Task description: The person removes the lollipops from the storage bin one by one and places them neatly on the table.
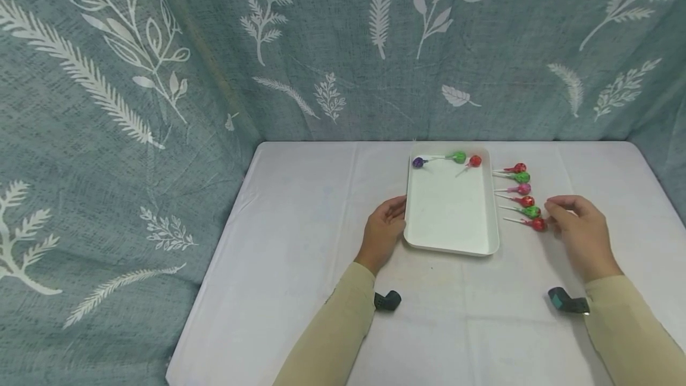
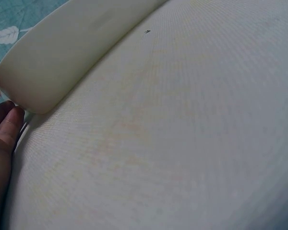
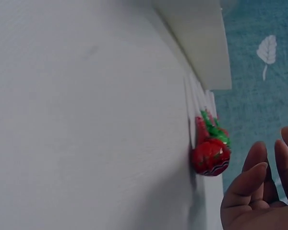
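A white rectangular tray (image 1: pixel 452 207) lies on the table, with a purple lollipop (image 1: pixel 418 162), a green lollipop (image 1: pixel 458 157) and a red lollipop (image 1: pixel 474 161) along its far end. My left hand (image 1: pixel 383 231) rests against the tray's left side; in the left wrist view its fingertips (image 2: pixel 12 122) touch the tray wall (image 2: pixel 62 52). Right of the tray, several wrapped lollipops lie in a row, sticks pointing left, the nearest being a red one (image 1: pixel 538 224). Beside that one, my right hand (image 1: pixel 583 232) hovers with loosely bent fingers, holding nothing; the right wrist view shows a gap between them and the red wrapper (image 3: pixel 211 157).
A white cloth (image 1: pixel 300 267) covers the table. Teal curtains (image 1: pixel 343 34) with white leaf prints hang behind it and on the left. A dark wrist device sticks out from the left sleeve (image 1: pixel 337 320) and another from the right sleeve (image 1: pixel 621 314).
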The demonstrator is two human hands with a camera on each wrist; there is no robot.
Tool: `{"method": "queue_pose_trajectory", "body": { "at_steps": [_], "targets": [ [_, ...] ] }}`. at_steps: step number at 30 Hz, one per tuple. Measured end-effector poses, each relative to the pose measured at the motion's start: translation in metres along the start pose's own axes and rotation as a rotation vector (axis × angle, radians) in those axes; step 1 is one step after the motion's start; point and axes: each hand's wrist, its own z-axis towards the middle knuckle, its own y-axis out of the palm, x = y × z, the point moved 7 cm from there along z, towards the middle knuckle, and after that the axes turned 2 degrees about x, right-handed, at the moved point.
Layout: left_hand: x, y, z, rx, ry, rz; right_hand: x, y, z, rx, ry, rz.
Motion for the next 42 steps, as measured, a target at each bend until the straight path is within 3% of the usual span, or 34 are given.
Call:
{"method": "queue_pose_trajectory", "body": {
  "at_steps": [7, 20, 30, 42],
  "targets": [
    [0.0, 0.0, 0.001, -0.004, -0.003, -0.013, -0.019, 0.005, 0.002, -0.002, -0.016, 0.052],
    [0.0, 0.001, 0.001, -0.013, 0.004, -0.02, -0.046, 0.033, 0.007, -0.026, -0.068, 0.151],
    [0.001, 0.0, 0.001, -0.003, 0.003, -0.005, -0.071, 0.065, 0.006, -0.084, -0.173, 0.141],
    [0.002, 0.0, -0.001, -0.004, 0.005, 0.01, -0.084, 0.102, -0.002, -0.187, -0.149, 0.122]
  ]
}}
